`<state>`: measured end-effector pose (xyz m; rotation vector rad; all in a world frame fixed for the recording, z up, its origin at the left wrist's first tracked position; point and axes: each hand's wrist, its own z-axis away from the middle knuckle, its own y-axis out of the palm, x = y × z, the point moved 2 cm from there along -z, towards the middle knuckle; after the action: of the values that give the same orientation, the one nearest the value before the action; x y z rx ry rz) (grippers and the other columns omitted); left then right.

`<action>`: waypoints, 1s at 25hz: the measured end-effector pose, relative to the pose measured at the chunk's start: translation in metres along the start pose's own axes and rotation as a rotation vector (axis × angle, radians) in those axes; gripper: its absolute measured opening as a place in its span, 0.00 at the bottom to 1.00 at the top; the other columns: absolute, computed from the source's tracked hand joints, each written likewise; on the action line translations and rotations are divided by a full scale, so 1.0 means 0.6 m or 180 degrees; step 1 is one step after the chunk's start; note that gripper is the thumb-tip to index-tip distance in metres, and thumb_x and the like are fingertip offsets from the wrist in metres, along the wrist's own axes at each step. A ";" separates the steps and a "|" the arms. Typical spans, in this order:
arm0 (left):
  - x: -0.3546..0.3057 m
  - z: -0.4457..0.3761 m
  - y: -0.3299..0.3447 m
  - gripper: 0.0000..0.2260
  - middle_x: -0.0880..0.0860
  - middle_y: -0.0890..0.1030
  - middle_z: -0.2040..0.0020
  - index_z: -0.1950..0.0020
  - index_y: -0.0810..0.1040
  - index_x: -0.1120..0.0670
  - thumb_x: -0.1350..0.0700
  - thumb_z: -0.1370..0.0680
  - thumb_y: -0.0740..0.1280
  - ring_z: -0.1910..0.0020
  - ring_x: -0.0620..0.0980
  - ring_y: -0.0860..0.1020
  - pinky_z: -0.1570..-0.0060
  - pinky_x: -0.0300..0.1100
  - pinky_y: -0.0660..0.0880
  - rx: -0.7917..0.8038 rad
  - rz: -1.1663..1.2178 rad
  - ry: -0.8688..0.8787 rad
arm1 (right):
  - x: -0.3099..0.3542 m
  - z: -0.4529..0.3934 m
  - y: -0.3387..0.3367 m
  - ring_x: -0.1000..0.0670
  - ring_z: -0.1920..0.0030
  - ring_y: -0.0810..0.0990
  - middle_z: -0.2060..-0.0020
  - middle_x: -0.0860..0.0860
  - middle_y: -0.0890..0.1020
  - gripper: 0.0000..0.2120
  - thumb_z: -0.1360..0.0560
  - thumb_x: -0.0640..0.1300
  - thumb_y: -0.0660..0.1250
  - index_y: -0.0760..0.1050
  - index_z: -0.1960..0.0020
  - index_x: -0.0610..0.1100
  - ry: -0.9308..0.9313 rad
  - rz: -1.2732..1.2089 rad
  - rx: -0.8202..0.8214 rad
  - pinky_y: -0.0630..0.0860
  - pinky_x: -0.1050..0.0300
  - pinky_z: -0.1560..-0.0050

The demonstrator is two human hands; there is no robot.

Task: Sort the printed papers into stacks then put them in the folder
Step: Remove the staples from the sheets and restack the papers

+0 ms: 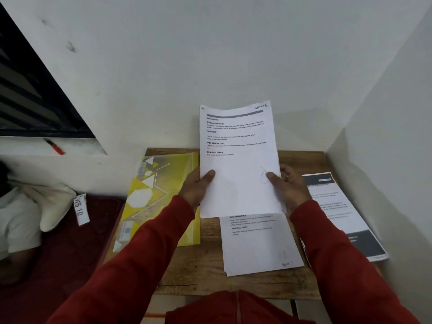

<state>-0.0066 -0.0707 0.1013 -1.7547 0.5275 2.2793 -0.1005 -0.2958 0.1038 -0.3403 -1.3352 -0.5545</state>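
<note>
Paper [238, 160] stands upright above the wooden table [198, 265], pinched at its edges by our left hand [196, 185] and right hand [289, 185]; misreading its heading, we risk the wrong stack [259, 244], while the yellow folder [161, 195] waits left.

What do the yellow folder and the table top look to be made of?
The yellow folder looks like thin glossy plastic: it is slightly see-through, with sheen and printed white shapes. The table top looks like wood or a wood-look laminate, matte brown with grain lines and a dark crack-like mark near the front edge; which of the two, the picture cannot settle.
</note>
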 end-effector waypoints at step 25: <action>-0.118 -0.020 -0.035 0.13 0.46 0.71 0.67 0.62 0.73 0.55 0.56 0.17 0.60 0.67 0.38 0.68 0.65 0.31 0.68 -0.1153 -0.0310 0.1607 | -0.050 0.065 0.012 0.44 0.51 0.84 0.50 0.44 0.85 0.16 0.23 0.38 0.68 0.74 0.37 0.49 -0.0101 0.0130 0.0548 0.80 0.49 0.51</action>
<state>0.0306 -0.0533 0.1640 -2.4907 0.0976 1.9466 -0.1323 -0.2635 0.0835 -0.2355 -1.3931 -0.3982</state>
